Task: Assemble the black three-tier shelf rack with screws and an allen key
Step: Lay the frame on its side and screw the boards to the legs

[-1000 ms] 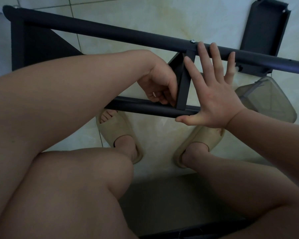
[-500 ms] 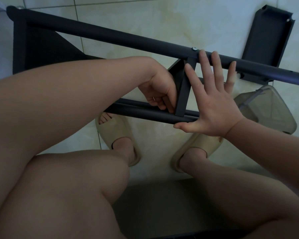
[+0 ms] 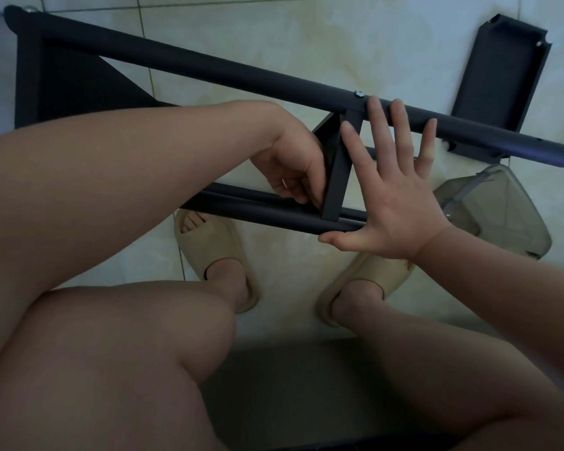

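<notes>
Rack (image 3: 183, 61): we judge it stiff, smooth-painted metal, more awkward than heavy; it spans under both our hands.
Hold: best on the tubes beside the middle shelf (image 3: 337, 177), between our hands.
Right hand (image 3: 391, 196): spread wide and flat, fingertips on the upper tube (image 3: 469, 133), thumb under the lower tube (image 3: 258, 213).
Left hand (image 3: 293, 170): curled at the shelf's lower corner; we cannot tell what it holds.
Screw (image 3: 358, 93): just beyond our right fingertips.

1. The right hand (image 3: 394, 203) is spread flat across the upper tube (image 3: 241, 76) and lower tube (image 3: 258, 213).
2. The left hand (image 3: 293, 170) is curled against the middle shelf (image 3: 337, 164); its grip is hidden.
3. A loose shelf panel (image 3: 498, 76) is laid on the floor (image 3: 274, 34).
</notes>
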Motion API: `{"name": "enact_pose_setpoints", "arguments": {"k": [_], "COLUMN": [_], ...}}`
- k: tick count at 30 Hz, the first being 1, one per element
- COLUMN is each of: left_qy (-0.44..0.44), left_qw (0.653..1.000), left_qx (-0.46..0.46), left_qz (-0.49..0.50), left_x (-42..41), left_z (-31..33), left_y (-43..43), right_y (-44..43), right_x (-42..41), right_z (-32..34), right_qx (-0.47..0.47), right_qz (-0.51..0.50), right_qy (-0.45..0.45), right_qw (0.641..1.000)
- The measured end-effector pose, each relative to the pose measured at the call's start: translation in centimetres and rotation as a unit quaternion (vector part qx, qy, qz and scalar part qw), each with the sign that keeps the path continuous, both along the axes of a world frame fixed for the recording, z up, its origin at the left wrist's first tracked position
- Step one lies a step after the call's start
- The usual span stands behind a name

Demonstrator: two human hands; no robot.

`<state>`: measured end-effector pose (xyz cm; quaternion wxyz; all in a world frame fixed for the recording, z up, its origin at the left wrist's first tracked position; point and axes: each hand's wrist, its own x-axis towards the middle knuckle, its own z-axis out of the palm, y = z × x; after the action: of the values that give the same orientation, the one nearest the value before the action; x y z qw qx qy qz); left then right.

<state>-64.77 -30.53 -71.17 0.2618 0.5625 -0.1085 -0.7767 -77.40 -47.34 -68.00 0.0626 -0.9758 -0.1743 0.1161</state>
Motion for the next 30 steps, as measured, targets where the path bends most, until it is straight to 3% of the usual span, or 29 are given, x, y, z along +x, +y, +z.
{"name": "enact_pose_setpoints", "arguments": {"k": [30], "left_qy": [-0.015], "left_qw": [1.0], "left_qx": [0.01], "left_qz": [-0.002], "left_x": [-0.8], "left_z": [-0.67], "left_y": [0.08], "right_y": [0.05], "right_x": [-0.04], "right_z": [-0.05], "right_qx": [0.005], "right_qz": [-0.001], "right_qy": [-0.004], "right_qw": [1.0]}}
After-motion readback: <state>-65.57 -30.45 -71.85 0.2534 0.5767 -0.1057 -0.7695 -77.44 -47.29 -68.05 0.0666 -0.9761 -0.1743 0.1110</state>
